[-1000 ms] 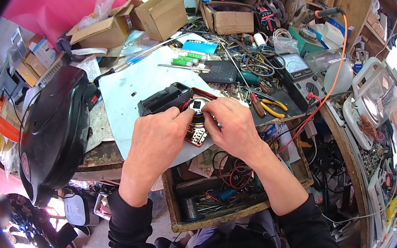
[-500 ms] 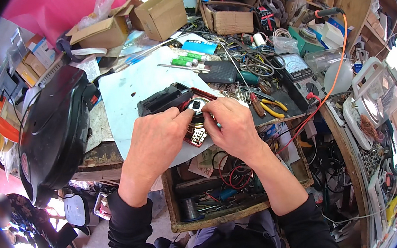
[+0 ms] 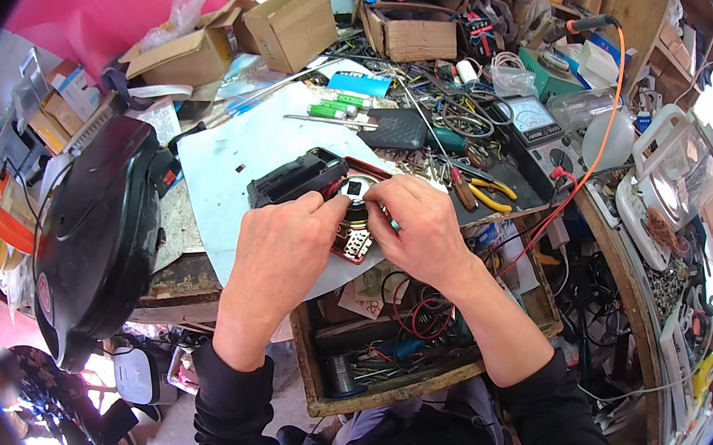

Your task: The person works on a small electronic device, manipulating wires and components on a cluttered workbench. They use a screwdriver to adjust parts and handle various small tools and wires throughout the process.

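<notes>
The hands (image 3: 284, 241) partly hide the opened device (image 3: 357, 243); fingertip contact is unclear; both sleeves (image 3: 234, 417) are cropped below.

Pale lettering is borne by a dark analogue meter (image 3: 534, 117) near the right edge of the table (image 3: 179, 288); its dial markings are too small to be read. Print, likewise unresolved, is carried by green cylinders (image 3: 328, 110) and a blue card (image 3: 361, 84) toward the far edge. A round red emblem (image 3: 44, 293) is displayed on a black casing (image 3: 99, 243) at the left edge.
</notes>
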A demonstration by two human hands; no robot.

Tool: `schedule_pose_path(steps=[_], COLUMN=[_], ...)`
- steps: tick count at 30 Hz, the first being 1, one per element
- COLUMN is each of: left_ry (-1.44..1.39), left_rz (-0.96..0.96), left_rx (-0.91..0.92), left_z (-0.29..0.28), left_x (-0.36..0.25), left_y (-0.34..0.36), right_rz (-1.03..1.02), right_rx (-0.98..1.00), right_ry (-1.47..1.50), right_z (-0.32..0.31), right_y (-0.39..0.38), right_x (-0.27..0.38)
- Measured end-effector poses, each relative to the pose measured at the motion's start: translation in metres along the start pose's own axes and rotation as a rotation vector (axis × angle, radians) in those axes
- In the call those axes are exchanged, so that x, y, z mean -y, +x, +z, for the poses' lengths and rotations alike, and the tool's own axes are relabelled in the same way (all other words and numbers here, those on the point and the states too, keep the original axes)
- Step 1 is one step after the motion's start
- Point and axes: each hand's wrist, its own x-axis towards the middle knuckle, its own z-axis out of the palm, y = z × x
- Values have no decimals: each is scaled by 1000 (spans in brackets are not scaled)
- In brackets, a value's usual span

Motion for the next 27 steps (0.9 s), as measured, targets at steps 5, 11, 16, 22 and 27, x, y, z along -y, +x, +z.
schedule_pose_path(steps=[5, 11, 16, 22, 27], left_ry=[-1, 20, 7, 10, 7], left_rz=[8, -8, -15, -22, -21], left_rx=[-6, 6, 13, 48, 53], left_z=[2, 3, 1, -1, -1], left_x=[0, 1, -1, 0, 0], left_y=[1, -1, 0, 3, 3], right_rz=[2, -2, 9, -8, 3], right_rx=[-4, -5, 11, 4, 15], right_ry=[17, 10, 15, 17, 11], right_z=[0, 0, -1, -2, -2], right_y=[0, 0, 0, 1, 1], right_x=[-1, -1, 0, 0, 0])
